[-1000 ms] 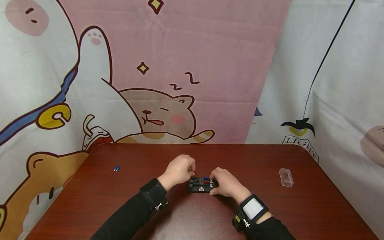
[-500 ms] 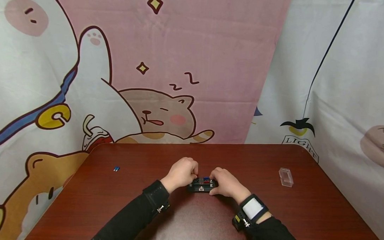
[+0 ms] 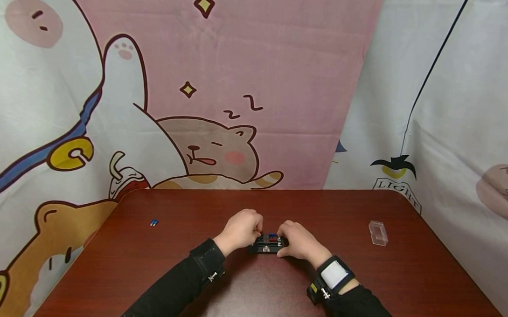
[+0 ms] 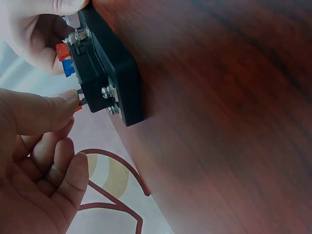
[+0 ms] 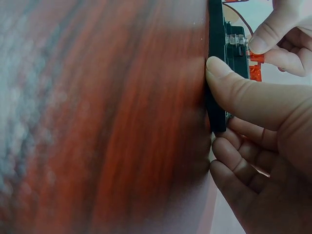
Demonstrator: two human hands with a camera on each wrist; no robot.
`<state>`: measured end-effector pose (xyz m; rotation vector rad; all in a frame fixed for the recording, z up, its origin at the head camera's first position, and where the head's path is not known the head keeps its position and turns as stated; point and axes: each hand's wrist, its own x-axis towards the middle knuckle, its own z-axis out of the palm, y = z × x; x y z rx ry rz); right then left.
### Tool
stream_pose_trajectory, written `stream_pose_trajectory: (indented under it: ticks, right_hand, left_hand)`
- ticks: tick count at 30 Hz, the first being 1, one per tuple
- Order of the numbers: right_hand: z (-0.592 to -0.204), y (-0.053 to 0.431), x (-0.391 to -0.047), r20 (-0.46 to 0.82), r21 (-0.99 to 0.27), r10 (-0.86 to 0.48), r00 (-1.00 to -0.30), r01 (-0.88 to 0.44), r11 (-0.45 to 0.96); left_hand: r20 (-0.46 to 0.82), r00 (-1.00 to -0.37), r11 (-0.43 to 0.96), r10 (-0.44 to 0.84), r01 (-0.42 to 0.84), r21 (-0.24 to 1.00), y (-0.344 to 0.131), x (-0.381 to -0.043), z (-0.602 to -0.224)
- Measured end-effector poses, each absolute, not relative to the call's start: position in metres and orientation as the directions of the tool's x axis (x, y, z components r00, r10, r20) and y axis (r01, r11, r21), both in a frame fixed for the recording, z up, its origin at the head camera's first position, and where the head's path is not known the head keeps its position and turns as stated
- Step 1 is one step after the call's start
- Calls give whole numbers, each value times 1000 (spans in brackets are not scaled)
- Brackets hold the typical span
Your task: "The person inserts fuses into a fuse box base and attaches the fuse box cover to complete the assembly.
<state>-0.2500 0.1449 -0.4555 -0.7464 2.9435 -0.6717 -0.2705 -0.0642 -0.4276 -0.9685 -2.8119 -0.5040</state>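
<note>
A black fuse block (image 3: 266, 249) with metal screw terminals lies on the table, between my two hands. My right hand (image 3: 300, 240) grips its right end, with the thumb on the near side and fingers behind. With thumb and forefinger, my left hand (image 3: 242, 227) pinches a small red blade fuse (image 5: 257, 57) at the block's left part. The left fingertips hide much of that fuse, so how deep it sits cannot be told. Nearer the right hand, another red fuse (image 4: 62, 51) and a blue fuse (image 4: 68, 68) stand in the block.
Small blue fuses (image 3: 154, 223) lie on the far left of the brown table (image 3: 185, 207). A clear plastic cover (image 3: 379, 233) rests at the right. Behind the table's back edge hangs a printed cartoon cloth (image 3: 297, 108).
My left hand has come down and slightly right onto the left part of the fuse block, covering more of it. The right hand has kept its grip there.
</note>
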Motion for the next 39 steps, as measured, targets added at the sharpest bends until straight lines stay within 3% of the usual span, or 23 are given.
stream_pose_trajectory:
  ticks: [39]
  right_hand:
    - [-454,144,-249,61,-432,-445,-893,-426,795]
  left_hand:
    - [212,-788,751,579,616,237,-61,-270,-429]
